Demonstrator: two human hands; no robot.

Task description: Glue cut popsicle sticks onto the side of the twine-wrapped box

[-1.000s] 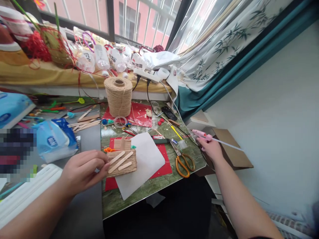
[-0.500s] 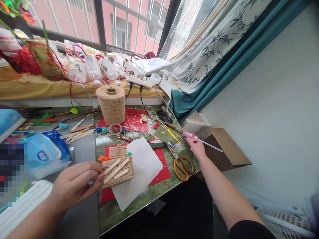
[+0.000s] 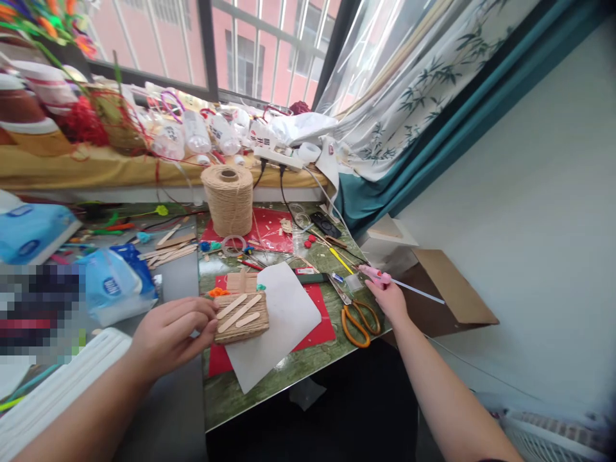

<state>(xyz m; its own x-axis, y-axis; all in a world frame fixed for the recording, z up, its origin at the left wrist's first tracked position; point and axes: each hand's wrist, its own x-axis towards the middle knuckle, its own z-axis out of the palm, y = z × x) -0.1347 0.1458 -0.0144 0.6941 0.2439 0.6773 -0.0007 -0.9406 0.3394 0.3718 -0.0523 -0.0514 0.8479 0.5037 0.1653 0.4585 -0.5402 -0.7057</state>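
Observation:
My left hand pinches the left edge of a small twine-wrapped craft piece, its fingertips closed there. Three wooden craft sticks lie slantwise across the piece's twine face. Under it are a white sheet of paper and a red sheet. Over at the table's right edge, my right hand is closed around a pink glue gun, with a long translucent glue stick jutting from its back end. Orange-handled scissors lie open just left of that hand.
A big twine spool stands behind the craft piece. Loose craft sticks and wipes packs lie to the left. A black phone rests near the back right. Beyond the table's right edge sits an open cardboard box.
The view has turned slightly left, so everything appears shifted to the right. Both hands keep their holds, and the craft piece and glue gun stay in nearly the same places.

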